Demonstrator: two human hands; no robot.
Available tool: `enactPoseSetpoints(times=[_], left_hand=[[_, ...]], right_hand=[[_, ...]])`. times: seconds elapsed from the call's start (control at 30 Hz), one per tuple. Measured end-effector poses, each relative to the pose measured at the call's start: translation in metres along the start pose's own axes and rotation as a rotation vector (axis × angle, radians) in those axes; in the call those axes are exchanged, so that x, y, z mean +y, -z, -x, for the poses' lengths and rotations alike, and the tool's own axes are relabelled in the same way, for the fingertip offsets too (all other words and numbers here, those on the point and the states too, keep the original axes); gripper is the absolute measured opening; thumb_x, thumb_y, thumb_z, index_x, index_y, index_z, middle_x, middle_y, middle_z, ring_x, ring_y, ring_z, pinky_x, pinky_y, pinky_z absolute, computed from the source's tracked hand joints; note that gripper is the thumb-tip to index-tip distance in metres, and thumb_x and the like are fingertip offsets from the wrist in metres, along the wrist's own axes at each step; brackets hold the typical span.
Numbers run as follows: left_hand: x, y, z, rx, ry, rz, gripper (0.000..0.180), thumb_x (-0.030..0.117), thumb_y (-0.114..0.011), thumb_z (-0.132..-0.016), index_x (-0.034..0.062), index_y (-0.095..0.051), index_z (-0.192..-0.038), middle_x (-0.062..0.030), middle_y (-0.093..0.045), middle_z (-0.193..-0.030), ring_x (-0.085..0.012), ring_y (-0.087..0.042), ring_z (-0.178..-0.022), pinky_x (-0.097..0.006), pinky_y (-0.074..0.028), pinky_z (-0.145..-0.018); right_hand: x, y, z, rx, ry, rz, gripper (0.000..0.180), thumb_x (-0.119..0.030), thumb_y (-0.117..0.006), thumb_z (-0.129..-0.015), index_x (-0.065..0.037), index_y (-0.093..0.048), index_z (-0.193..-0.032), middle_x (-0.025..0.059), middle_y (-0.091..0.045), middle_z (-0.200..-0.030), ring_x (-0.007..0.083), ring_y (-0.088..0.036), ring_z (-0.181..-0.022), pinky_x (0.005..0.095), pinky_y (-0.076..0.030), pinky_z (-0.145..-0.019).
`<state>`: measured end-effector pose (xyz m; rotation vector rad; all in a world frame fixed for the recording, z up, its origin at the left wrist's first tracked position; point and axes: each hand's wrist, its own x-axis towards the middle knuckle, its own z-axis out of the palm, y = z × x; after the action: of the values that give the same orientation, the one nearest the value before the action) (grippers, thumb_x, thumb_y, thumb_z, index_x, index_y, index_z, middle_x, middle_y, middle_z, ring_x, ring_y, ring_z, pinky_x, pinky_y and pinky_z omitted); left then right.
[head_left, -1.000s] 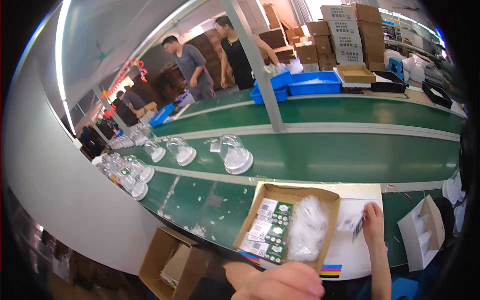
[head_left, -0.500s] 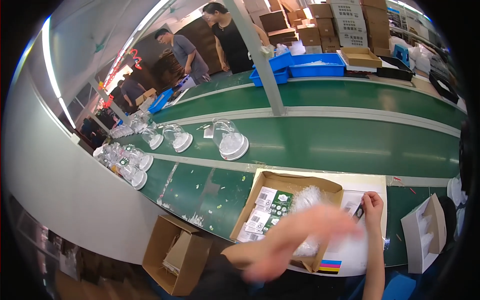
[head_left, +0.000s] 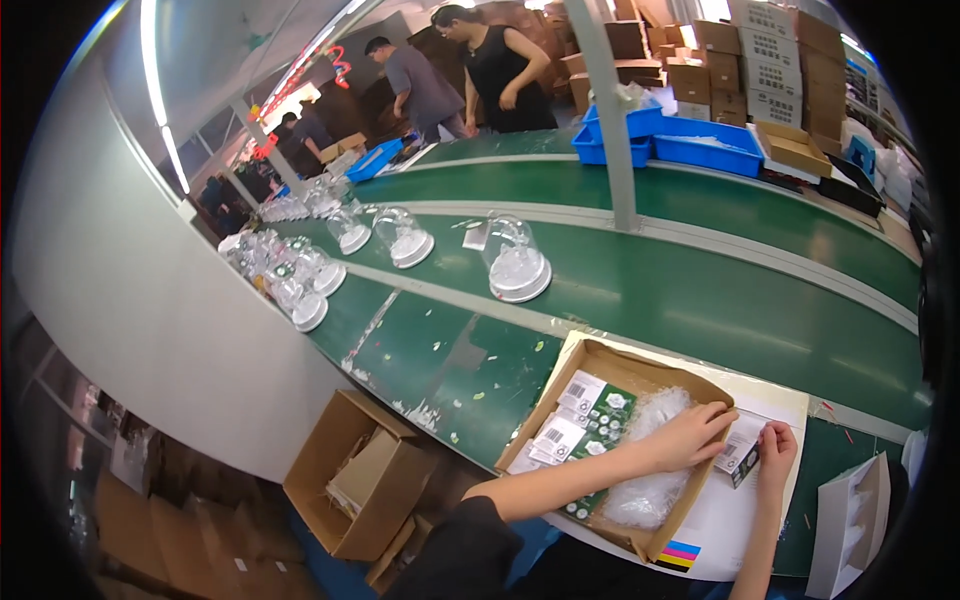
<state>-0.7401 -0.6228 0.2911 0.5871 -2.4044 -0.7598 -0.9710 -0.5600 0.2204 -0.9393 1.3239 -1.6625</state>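
Note:
My right hand [head_left: 777,452] pinches the edge of a small white tag card [head_left: 738,455] with a dark green lower part. Close beside it, my left hand [head_left: 692,438] reaches across the right wall of a shallow cardboard tray [head_left: 668,368]. Its fingers are curled toward the card's left side; whatever is between them is too small to make out. In the tray lie stacks of white and green cards [head_left: 590,415] and a bundle of thin clear plastic strands [head_left: 645,488]. A printed white sheet [head_left: 770,408] lies beneath the tray and hands.
Clear domes with white bases [head_left: 520,272] stand on the green belt [head_left: 700,290]; more crowd the far left. An open carton [head_left: 350,480] sits below the bench. A white box [head_left: 850,515] stands at right. Blue bins [head_left: 705,148] and co-workers [head_left: 505,70] are across the belt.
My left hand has swung from a blurred position over the tray to beside the card. The card now shows more fully in my right hand. The whole view has shifted.

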Motion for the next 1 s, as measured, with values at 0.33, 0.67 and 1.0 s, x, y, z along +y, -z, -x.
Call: enactPoseSetpoints(times=[0.33,0.67,1.0], left_hand=[[0.003,0.002,0.001,0.001,0.009,0.029,0.05,0.021,-0.06,-0.086,0.0016,-0.044,-0.128,-0.0219,-0.047,-0.123,-0.0391,-0.053,-0.103,-0.043,-0.044,-0.088],[0.007,0.004,0.002,-0.012,0.068,0.027,0.05,0.021,-0.06,-0.086,0.0032,-0.043,-0.129,-0.0219,-0.047,-0.121,-0.0396,-0.054,-0.101,-0.043,-0.044,-0.089],[0.003,0.003,0.002,-0.038,0.077,0.04,0.052,0.022,-0.059,-0.086,0.004,-0.043,-0.132,-0.0227,-0.047,-0.123,-0.0391,-0.055,-0.1,-0.042,-0.045,-0.087]], right_hand=[[0.018,0.016,-0.011,0.034,0.06,0.1,0.009,-0.014,-0.058,-0.092,-0.007,-0.058,-0.087,-0.0056,-0.051,-0.071,0.0011,-0.041,-0.058,0.0163,-0.029,-0.049],[0.011,0.0,-0.002,0.007,0.103,0.076,0.006,-0.009,-0.057,-0.092,-0.005,-0.057,-0.088,-0.0046,-0.052,-0.073,0.0022,-0.045,-0.064,0.0155,-0.035,-0.057],[0.005,-0.007,0.002,0.018,0.103,0.115,0.005,-0.008,-0.058,-0.09,-0.003,-0.057,-0.088,-0.0015,-0.054,-0.075,0.0043,-0.049,-0.067,0.0169,-0.039,-0.06]])
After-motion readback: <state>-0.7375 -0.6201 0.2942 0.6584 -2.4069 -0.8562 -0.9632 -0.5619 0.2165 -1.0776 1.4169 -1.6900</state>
